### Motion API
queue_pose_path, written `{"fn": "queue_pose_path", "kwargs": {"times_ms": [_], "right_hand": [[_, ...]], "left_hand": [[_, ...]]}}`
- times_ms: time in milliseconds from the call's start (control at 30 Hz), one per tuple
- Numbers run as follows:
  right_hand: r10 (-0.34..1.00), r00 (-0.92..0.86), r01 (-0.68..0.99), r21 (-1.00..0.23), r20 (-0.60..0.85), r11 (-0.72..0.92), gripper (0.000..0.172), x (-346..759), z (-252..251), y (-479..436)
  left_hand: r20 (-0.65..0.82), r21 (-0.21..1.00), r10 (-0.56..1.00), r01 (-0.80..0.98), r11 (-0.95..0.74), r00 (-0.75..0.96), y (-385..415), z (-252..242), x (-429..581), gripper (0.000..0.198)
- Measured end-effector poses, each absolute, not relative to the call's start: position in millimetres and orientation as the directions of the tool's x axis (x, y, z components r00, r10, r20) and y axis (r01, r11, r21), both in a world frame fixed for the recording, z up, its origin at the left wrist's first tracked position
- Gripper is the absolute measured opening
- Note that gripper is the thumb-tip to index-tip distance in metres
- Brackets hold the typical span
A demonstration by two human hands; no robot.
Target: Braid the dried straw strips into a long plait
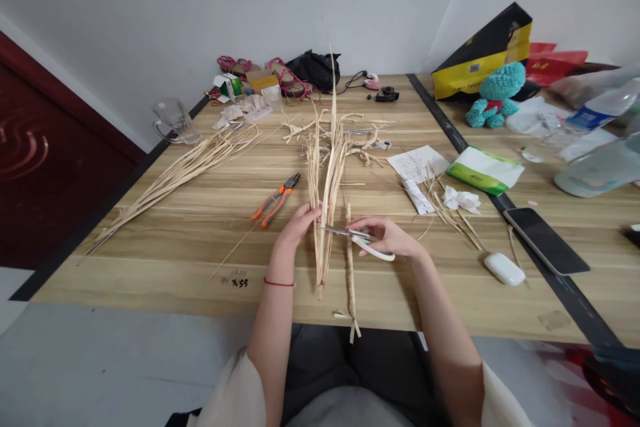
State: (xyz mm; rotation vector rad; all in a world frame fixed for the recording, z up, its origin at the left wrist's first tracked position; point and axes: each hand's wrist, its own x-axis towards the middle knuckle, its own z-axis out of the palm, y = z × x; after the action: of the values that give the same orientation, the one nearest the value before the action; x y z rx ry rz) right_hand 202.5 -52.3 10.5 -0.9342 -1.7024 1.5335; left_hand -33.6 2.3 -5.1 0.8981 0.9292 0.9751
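My left hand (300,223) is closed on the left side of a bundle of pale straw strips (338,177), which runs away from me along the table. One long strip (334,90) stands up out of the bundle. In my right hand (383,237) is a pair of white-handled scissors (373,248), its blades pointing left across the strips. Whether the blades are open or closed on a strip is too small to tell. Just under the scissors lies a thin wrapped straw rod (350,280), tied with a small cross of strips at its near end.
Orange-handled pliers (276,200) lie left of my left hand. Farther left are a loose straw bundle (170,180) and a glass mug (175,121). At right are a phone (546,240), a white case (505,269), a tissue pack (485,170) and a turquoise doll (496,97).
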Motion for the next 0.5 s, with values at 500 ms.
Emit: {"fn": "queue_pose_path", "kwargs": {"times_ms": [500], "right_hand": [[0.844,-0.535,0.165,-0.974,0.041,0.152,0.039,203.0,12.8,-53.2]], "left_hand": [[-0.133,0.98,0.904,-0.083,0.182,0.406,-0.7,-0.7,-32.5,0.022]]}}
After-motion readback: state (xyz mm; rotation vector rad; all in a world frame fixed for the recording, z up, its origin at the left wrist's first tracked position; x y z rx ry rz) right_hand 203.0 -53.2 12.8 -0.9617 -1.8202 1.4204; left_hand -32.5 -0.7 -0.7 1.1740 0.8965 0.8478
